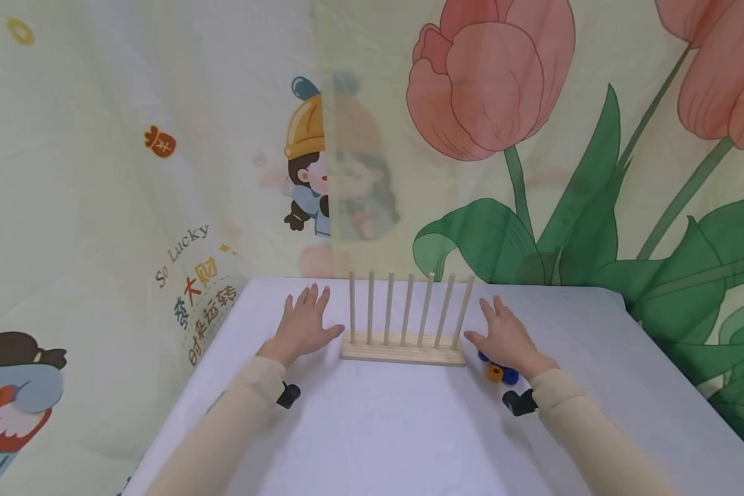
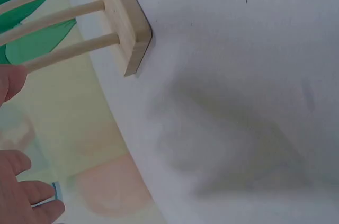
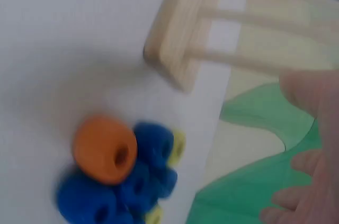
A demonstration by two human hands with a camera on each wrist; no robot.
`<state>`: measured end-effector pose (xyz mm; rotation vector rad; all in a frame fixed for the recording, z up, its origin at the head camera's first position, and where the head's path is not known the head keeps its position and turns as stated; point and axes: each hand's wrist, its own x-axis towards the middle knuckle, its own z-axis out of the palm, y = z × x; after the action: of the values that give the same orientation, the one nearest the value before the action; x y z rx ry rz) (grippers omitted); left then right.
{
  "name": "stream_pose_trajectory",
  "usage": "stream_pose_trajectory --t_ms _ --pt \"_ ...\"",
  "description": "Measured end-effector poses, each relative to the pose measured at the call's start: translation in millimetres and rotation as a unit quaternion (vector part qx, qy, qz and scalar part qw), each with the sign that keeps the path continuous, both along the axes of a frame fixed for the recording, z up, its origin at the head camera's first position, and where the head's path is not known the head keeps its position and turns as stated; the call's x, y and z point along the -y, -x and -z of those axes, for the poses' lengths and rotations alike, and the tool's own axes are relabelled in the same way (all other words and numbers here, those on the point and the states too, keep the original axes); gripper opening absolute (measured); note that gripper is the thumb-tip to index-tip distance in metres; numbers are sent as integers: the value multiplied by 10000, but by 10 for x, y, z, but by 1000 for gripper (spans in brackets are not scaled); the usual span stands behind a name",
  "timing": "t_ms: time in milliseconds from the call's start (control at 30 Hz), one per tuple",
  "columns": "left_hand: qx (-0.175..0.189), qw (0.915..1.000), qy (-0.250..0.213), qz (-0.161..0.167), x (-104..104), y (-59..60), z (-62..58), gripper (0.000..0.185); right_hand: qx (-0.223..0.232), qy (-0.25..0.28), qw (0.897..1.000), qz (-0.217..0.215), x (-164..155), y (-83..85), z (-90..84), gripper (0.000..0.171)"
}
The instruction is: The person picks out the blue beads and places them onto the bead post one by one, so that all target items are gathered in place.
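Observation:
A wooden peg rack (image 1: 403,350) with several upright dowels stands at the middle of the table. My left hand (image 1: 305,325) is spread beside the rack's left end, holding nothing; its thumb (image 2: 11,82) overlaps the end dowel in the left wrist view. At the other end my right hand (image 1: 507,336) reaches out with fingers extended, also holding nothing. Below and beside the right hand lies a cluster of beads with holes: an orange bead (image 3: 105,150), several blue beads (image 3: 87,198) and yellow beads (image 3: 178,147). The right hand partly hides them in the head view.
A white cloth (image 1: 372,434) covers the table. Behind it hangs a curtain (image 1: 372,255) printed with tulips and cartoon figures, close to the table's back edge. Dark wrist cameras (image 1: 519,403) stick out beneath both sleeves.

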<state>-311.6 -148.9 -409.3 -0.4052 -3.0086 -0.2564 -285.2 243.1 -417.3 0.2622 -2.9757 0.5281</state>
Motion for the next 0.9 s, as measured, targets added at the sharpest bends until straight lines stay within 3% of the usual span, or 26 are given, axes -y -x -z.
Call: stream_pose_trajectory --t_ms 167,400,500,633,767,900 --pt "102 9989 -446 138 -95 -83 151 89 392 777 9961 171 127 -80 170 77" --pt "293 9906 -1319 219 -207 -201 439 87 441 1474 9874 373 383 -156 400 71" --pt "591 9765 -2066 155 -270 -236 538 85 323 1757 9825 531 451 -176 454 69" --pt "1012 9493 -2976 -50 -363 -262 624 84 157 2062 9755 750 477 -198 527 64" --pt "1081 9387 -3266 -219 -436 -283 699 78 289 2490 9632 975 498 -258 625 62" --pt "1062 9161 -3817 -618 -465 -314 782 68 402 3012 9450 1209 530 -327 736 60"
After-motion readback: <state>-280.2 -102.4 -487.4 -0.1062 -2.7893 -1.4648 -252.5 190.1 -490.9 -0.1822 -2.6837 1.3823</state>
